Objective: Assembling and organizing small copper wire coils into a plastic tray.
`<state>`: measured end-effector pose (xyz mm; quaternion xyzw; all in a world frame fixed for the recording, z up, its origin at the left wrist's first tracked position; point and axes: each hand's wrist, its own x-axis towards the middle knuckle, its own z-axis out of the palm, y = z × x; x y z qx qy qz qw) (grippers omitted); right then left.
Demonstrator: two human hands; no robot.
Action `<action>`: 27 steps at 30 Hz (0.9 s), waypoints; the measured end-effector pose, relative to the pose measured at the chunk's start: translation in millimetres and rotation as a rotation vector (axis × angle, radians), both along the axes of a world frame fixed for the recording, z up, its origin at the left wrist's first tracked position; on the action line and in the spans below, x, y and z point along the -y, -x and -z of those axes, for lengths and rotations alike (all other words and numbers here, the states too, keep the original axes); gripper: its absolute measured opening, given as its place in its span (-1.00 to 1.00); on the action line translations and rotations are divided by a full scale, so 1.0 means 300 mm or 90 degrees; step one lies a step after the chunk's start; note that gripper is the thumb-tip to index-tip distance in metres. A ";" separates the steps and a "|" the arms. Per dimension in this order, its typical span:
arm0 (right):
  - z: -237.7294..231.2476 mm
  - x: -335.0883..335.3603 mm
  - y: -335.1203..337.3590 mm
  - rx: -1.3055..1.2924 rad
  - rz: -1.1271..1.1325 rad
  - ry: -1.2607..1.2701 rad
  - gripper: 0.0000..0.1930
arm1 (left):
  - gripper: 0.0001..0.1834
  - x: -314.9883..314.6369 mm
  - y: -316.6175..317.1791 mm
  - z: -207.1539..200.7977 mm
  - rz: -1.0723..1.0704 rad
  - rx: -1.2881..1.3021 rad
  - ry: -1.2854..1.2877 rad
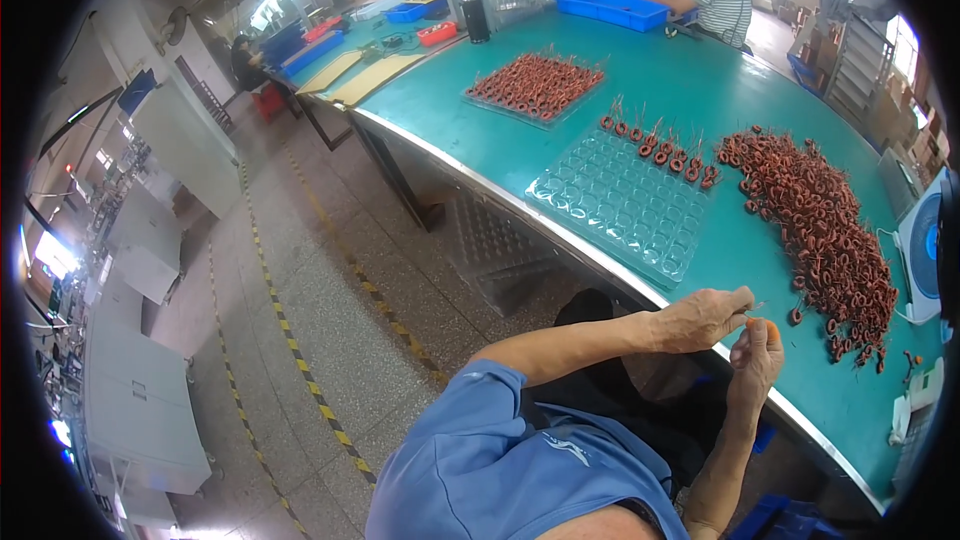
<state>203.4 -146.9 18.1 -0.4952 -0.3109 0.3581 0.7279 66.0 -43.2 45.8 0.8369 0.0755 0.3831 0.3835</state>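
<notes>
Over the table's near edge my two hands meet, fingers closed in a pinch. My left hand (703,321) comes in from the left, and my right hand (757,365) is just below and right of it. Thin pale wire ends (762,305) show between the fingertips; the rest of what they hold is hidden. An orange covering sits on a right fingertip. Beyond my hands lies a clear plastic tray (622,202) with round pockets, its far rows filled with reddish-brown ring coils (662,152) with upright wire leads. To the right spreads a large heap of loose ring coils (825,235).
Farther back on the green table (440,120) stands a full tray of coils (537,85). A blue bin (612,10) is near a seated person in a striped shirt (716,0). A blue-and-white device (922,245) stands at the right edge, with small tools (912,365) nearby.
</notes>
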 end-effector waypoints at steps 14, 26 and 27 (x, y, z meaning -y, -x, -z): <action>-0.037 0.016 0.014 -0.106 -0.171 0.078 -0.81 | -0.69 -0.023 0.104 -0.130 0.191 -0.303 -0.060; -0.228 -0.046 0.124 0.182 0.031 0.043 -0.83 | -0.80 -0.024 0.105 -0.083 0.147 0.007 0.373; -0.222 -0.054 0.114 0.133 0.011 0.036 -0.82 | -0.77 -0.024 0.090 -0.059 0.211 0.065 0.425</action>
